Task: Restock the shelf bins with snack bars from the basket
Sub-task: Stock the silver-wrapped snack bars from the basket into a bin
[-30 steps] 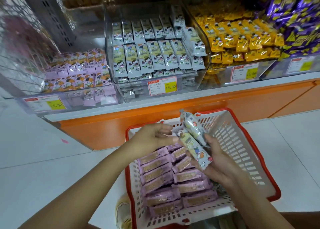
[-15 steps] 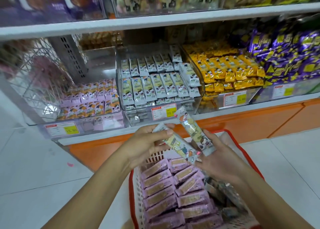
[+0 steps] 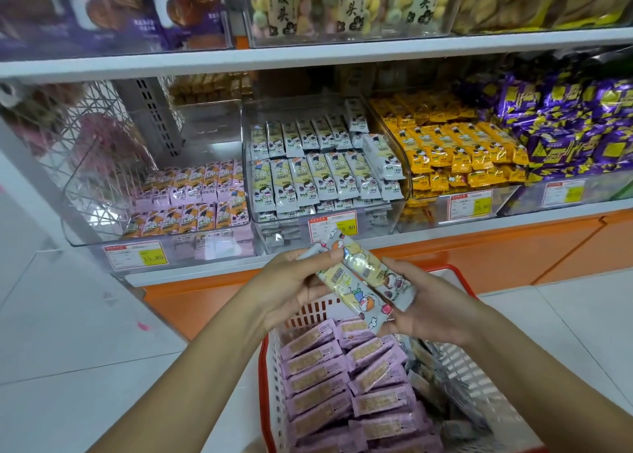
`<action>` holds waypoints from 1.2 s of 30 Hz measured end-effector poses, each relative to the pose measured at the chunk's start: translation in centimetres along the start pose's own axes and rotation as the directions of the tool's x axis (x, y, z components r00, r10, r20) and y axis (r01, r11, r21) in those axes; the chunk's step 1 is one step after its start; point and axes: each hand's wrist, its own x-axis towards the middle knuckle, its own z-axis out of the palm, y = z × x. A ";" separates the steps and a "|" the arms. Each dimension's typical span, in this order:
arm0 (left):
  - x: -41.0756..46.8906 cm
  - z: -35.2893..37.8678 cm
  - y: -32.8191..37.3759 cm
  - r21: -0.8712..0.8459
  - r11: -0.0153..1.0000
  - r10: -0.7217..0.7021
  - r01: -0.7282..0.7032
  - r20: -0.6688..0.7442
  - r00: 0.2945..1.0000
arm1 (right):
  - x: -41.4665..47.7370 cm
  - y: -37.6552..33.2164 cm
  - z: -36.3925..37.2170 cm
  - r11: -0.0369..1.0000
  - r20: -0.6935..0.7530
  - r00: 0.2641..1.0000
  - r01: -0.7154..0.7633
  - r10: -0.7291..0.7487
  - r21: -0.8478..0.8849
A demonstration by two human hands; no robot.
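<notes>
Over the basket (image 3: 263, 384), two hands (image 3: 291, 288) (image 3: 435, 310) grip two bars (image 3: 346, 290) (image 3: 376, 273).

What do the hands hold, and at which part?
Two grey snack bars: the left hand grips their upper ends, the right hand their lower ends.

A white lower shelf (image 3: 191, 274) crosses the middle of the frame. Four clear bins stand side by side on it: a bin of pink bars (image 3: 89, 226) at left, a bin of grey-white bars (image 3: 294, 237) in the centre, then a bin of yellow bars (image 3: 428, 218) and a bin of purple packets (image 3: 609, 189) at right. The upper shelf (image 3: 308, 59) along the top carries clear boxes (image 3: 342, 40).
</notes>
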 end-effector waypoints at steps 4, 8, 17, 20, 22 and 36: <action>-0.2 0.3 0.3 -0.025 0.999 0.028 -0.029 -0.061 0.998 | 0.7 -0.5 -0.2 0.985 -0.112 0.993 -0.041 0.023 -0.166; -0.1 0.4 0.6 -0.054 0.992 0.108 -0.116 -0.128 0.986 | 0.9 -0.7 0.5 0.957 -0.185 0.970 0.108 -0.161 -0.268; 0.4 0.6 -0.3 0.250 0.966 0.123 -0.068 -0.215 0.969 | 0.5 -1.0 0.7 0.913 -0.282 0.927 0.124 -0.246 -0.390; -0.3 0.2 0.7 0.436 0.899 0.020 0.036 -0.122 0.992 | -0.1 -2.5 -0.2 0.890 -0.304 0.928 0.058 -0.216 -0.453; -0.9 0.0 1.4 0.480 0.871 -0.089 0.102 -0.049 0.995 | -0.4 -3.5 -0.8 0.867 -0.329 0.921 0.020 -0.210 -0.497; 0.6 1.4 2.9 -0.173 0.976 0.122 -0.136 -0.090 0.988 | 2.5 -3.4 2.5 0.719 -0.380 0.633 0.444 -0.674 -0.534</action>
